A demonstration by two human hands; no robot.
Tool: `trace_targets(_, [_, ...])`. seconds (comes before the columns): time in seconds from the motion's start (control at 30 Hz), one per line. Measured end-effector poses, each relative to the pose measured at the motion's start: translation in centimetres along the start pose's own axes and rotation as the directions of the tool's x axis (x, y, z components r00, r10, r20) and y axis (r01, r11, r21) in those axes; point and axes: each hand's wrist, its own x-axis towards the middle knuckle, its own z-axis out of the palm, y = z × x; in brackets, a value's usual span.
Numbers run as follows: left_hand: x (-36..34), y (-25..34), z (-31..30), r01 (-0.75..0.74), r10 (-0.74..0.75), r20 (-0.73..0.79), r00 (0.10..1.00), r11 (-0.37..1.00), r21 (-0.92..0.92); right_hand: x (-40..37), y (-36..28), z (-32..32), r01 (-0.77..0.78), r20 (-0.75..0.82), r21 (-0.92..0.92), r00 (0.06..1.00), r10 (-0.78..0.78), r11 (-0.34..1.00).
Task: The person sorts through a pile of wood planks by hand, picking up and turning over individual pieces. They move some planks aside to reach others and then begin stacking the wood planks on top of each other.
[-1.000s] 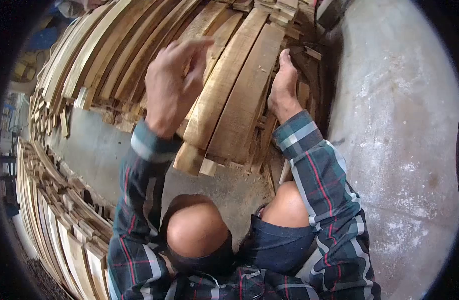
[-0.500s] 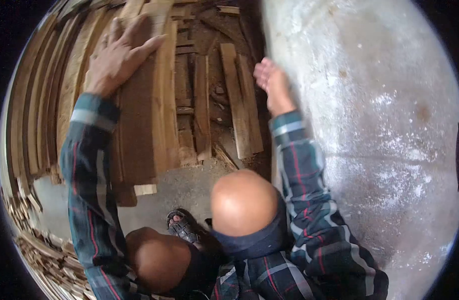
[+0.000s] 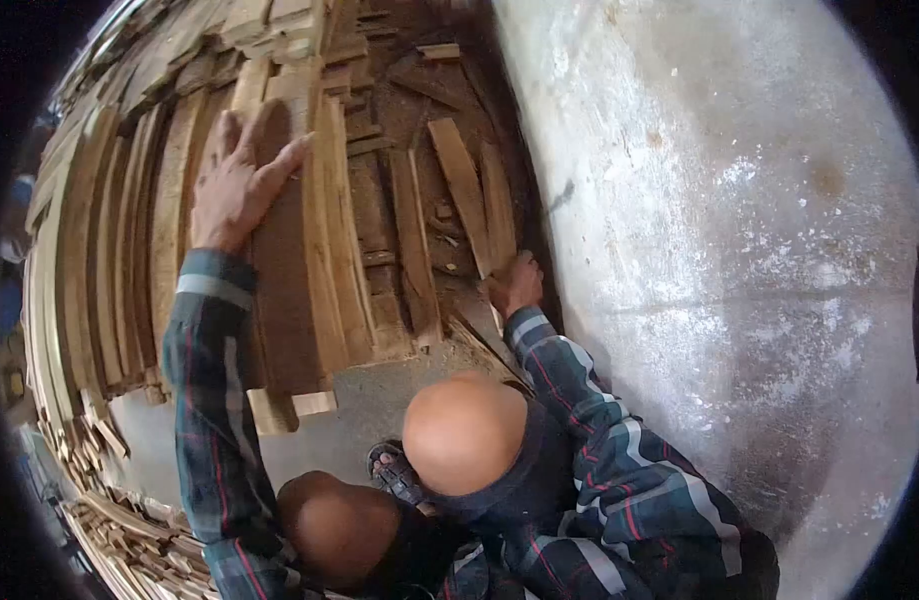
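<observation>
My left hand (image 3: 234, 190) lies with fingers spread on a wide brown plank (image 3: 284, 250) in the stacked wood. Low beside the wall, my right hand (image 3: 514, 284) has its fingers curled on the near end of a short wooden plank (image 3: 499, 205). Part of that end is hidden by the fingers. Another short plank (image 3: 457, 180) slants just left of it, its near end close to the same hand. A pale narrow plank (image 3: 329, 230) runs along the right side of the wide one.
A pale, scuffed wall (image 3: 719, 250) rises at the right. Long boards (image 3: 104, 250) stand stacked on the left, with thin wood strips (image 3: 139, 535) piled below. My bent knees (image 3: 464, 432) and sandalled foot (image 3: 394, 470) are over the concrete floor (image 3: 379, 395).
My right hand has come down from beside the wall and closed on the short plank's near end. My left hand stays flat on the wide plank. The view has shifted slightly.
</observation>
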Motion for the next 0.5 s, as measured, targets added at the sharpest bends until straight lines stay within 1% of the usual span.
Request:
trace_targets(0.03, [-0.3,0.6,-0.3,0.008,-0.008,0.007,1.0,1.0,0.003,0.3,0.8,0.2,0.002,0.002,0.037,1.0,-0.003,0.999])
trace_targets(0.07, [0.1,0.8,0.7,0.009,-0.011,0.054,0.998,0.999,0.042,0.3,2.7,0.2,0.048,0.011,0.125,0.999,-0.05,0.991])
trace_targets(0.1, [0.1,-0.1,-0.2,0.043,-0.049,0.062,0.997,0.994,0.104,0.2,2.3,-0.4,0.142,0.02,0.23,0.988,-0.15,0.963])
trace_targets(0.17, [-1.1,1.4,-1.8,0.083,-0.083,-0.04,0.996,0.997,-0.001,0.2,1.1,-2.3,-0.028,0.129,0.322,0.992,-0.014,0.946])
trace_targets(0.2, [-1.2,0.7,-1.7,0.044,-0.068,-0.152,0.986,0.987,-0.156,-0.2,0.2,-3.6,-0.034,0.137,0.466,0.99,-0.034,0.884])
trace_targets(0.23, [-1.1,0.0,-1.6,-0.027,-0.054,-0.259,0.964,0.953,-0.301,-0.8,-0.4,-4.5,-0.058,0.149,0.595,0.988,-0.04,0.801])
trace_targets(0.27, [-2.0,0.2,-2.6,-0.145,-0.038,-0.386,0.922,0.889,-0.434,-1.3,-1.2,-5.0,-0.054,0.161,0.706,0.983,-0.085,0.706])
trace_targets(0.3, [-2.3,0.2,-2.5,-0.2,-0.05,-0.537,0.842,0.896,-0.397,-1.6,-1.6,-5.6,-0.062,0.165,0.799,0.979,-0.12,0.598])
trace_targets(0.33, [-3.7,1.8,-3.9,-0.125,-0.153,-0.443,0.883,0.834,-0.538,-2.5,-2.6,-6.5,0.004,0.093,0.772,0.989,-0.119,0.636])
trace_targets(0.37, [-5.7,3.8,-5.3,-0.041,-0.244,-0.333,0.911,0.748,-0.662,-4.2,-4.3,-9.1,0.03,0.104,0.831,0.972,-0.209,0.556])
trace_targets(0.43, [-8.5,5.9,-4.7,-0.216,-0.069,-0.363,0.929,0.695,-0.686,-6.4,-6.9,-11.9,0.114,-0.005,0.906,0.966,-0.258,0.407])
trace_targets(0.47, [-9.9,7.4,-6.0,-0.076,-0.023,-0.138,0.99,0.737,-0.672,-7.1,-7.9,-12.7,0.154,-0.06,0.932,0.958,-0.279,0.328])
trace_targets(0.5, [-10.9,8.9,-7.2,0.056,0.008,0.099,0.995,0.777,-0.627,-7.6,-8.8,-13.5,0.178,-0.099,0.961,0.936,-0.337,0.212])
